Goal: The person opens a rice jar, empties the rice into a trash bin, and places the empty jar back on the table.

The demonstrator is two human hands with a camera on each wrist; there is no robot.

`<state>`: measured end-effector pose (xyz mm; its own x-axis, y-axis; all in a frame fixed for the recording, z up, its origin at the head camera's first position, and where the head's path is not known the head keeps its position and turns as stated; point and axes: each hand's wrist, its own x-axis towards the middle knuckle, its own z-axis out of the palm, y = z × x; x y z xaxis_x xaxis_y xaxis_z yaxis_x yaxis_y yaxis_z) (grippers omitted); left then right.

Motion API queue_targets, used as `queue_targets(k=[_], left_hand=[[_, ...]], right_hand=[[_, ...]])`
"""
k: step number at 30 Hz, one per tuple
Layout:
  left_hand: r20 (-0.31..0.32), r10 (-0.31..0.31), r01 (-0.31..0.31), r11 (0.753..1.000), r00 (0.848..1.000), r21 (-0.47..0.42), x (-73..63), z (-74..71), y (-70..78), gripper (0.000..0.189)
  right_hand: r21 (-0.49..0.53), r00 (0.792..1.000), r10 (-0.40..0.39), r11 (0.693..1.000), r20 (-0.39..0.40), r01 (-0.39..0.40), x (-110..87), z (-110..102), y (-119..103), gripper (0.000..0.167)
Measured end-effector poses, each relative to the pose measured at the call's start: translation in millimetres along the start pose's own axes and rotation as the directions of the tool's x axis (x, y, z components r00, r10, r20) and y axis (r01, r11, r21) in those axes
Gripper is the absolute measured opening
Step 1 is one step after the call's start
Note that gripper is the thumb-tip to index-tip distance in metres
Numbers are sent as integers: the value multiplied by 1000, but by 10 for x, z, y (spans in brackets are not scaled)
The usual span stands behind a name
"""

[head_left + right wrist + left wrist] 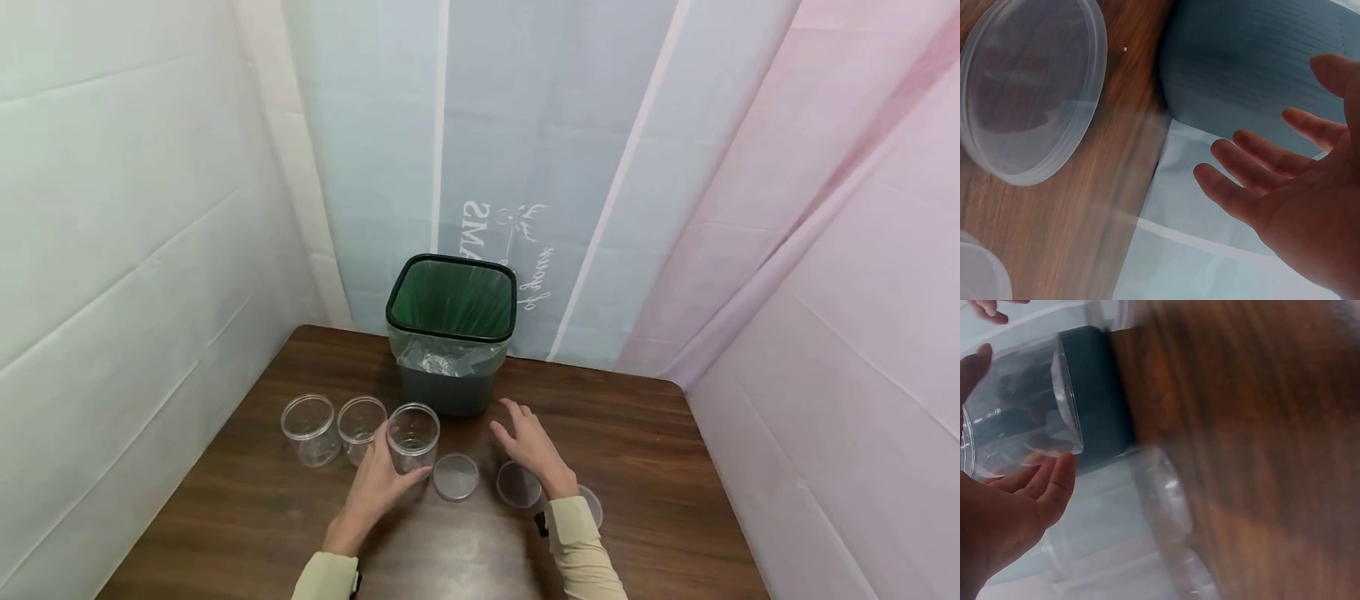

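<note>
My left hand point(375, 485) grips a clear plastic jar point(414, 443) around its side, thumb opposite fingers. In the left wrist view the jar point(1032, 387) appears raised off the table, without a lid. Two more lidless clear jars, the middle jar point(362, 423) and the far-left jar point(309, 427), stand beside it. My right hand point(534, 443) hovers over the table with fingers spread and holds nothing. Below it lies a clear round lid point(519, 486), with another lid point(456, 477) to its left. A third lid point(592, 505) is partly hidden by the right wrist.
A dark bin point(450, 390) with a black rim and a clear liner stands at the table's back edge, just beyond the hands. The brown wooden table point(637, 467) is enclosed by hanging fabric point(375, 167) at the back and sides.
</note>
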<state>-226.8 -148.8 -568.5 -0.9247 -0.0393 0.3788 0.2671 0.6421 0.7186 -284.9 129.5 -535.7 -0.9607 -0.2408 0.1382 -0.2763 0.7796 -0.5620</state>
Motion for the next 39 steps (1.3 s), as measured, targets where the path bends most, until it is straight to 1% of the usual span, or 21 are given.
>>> queue_targets(k=[4, 9, 15, 19, 24, 28, 30, 34, 35, 37, 39], left_hand=[[8, -35, 35, 999, 999, 14, -76, 8, -110, 101], [25, -65, 64, 998, 998, 26, -147, -8, -175, 99], [-2, -61, 61, 998, 998, 13, -191, -19, -246, 100], [-8, -68, 68, 998, 998, -2, -198, -16, -291, 100], [22, -108, 108, 994, 994, 7, -217, -2, -319, 97], [47, -139, 139, 990, 989, 9, -239, 7, -328, 97], [55, -145, 144, 990, 988, 10, -235, 10, -321, 97], [102, -146, 143, 989, 984, 36, -206, 7, -272, 98], [127, -155, 150, 987, 980, 52, -197, -6, -263, 99], [189, -189, 174, 980, 964, 94, -182, -63, -238, 102], [260, -233, 196, 968, 937, 160, -168, -159, -197, 103]], right_hand=[[2, 1000, -5, 1000, 5, 5, -32, 32, 2, 56], [-6, 1000, -12, 1000, 11, 12, -51, 55, -17, 56], [-9, 1000, -13, 1000, 1, 13, -39, 79, -62, 55], [-11, 1000, -14, 1000, 7, 14, -26, 82, -85, 54], [-17, 1000, -2, 1000, 11, 3, -17, 64, -71, 54], [1, 1000, 27, 1000, 16, -27, -19, 34, -57, 55], [18, 999, 40, 999, 14, -40, -16, 12, -44, 56], [44, 998, 62, 997, 3, -62, -13, -57, -3, 56], [48, 998, 66, 997, 0, -65, -8, -74, 12, 57], [60, 997, 81, 995, -2, -81, 2, -115, 34, 57], [64, 996, 94, 993, 1, -94, 8, -154, 54, 58]])
